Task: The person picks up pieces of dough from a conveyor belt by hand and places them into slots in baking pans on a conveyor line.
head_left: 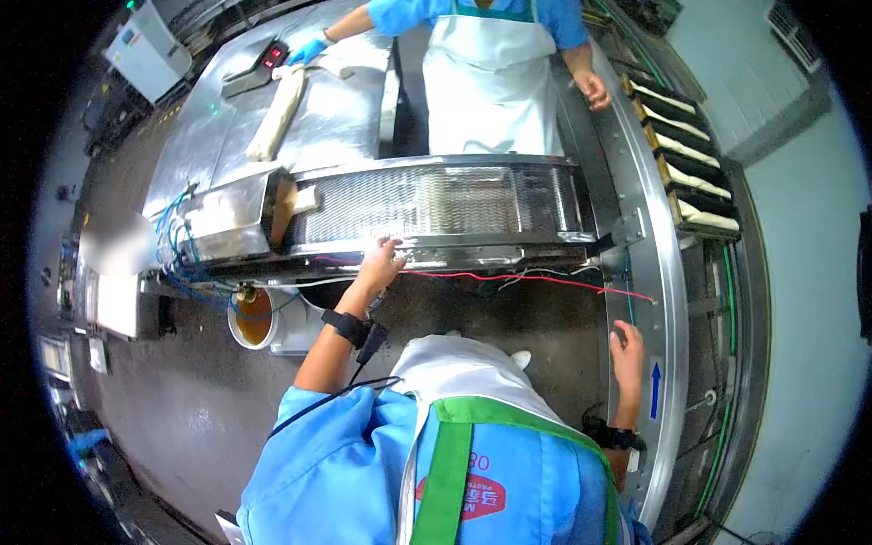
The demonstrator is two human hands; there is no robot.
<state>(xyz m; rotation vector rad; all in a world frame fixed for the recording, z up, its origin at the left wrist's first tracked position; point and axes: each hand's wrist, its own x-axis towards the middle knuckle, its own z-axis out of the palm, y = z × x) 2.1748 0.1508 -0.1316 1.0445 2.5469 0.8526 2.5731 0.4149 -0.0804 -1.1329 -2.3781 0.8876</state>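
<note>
My left hand (381,263) rests its fingers on the near metal edge of a mesh conveyor (363,204); it holds nothing that I can see. Low on the right, my right hand (627,352) hovers beside a wide metal rail (670,363), fingers slightly curled and apart, with nothing in them. A pale piece of dough (307,198) pokes out of a metal machine (222,218) onto the belt's left end. Dark straps circle both my wrists.
A co-worker in a white apron (490,86) stands across the conveyor, one gloved hand near a scale (254,68). A long dough strip (278,113) lies on the steel table (213,118). Several dark pans (704,177) hold dough at right. A bucket (259,341) stands below.
</note>
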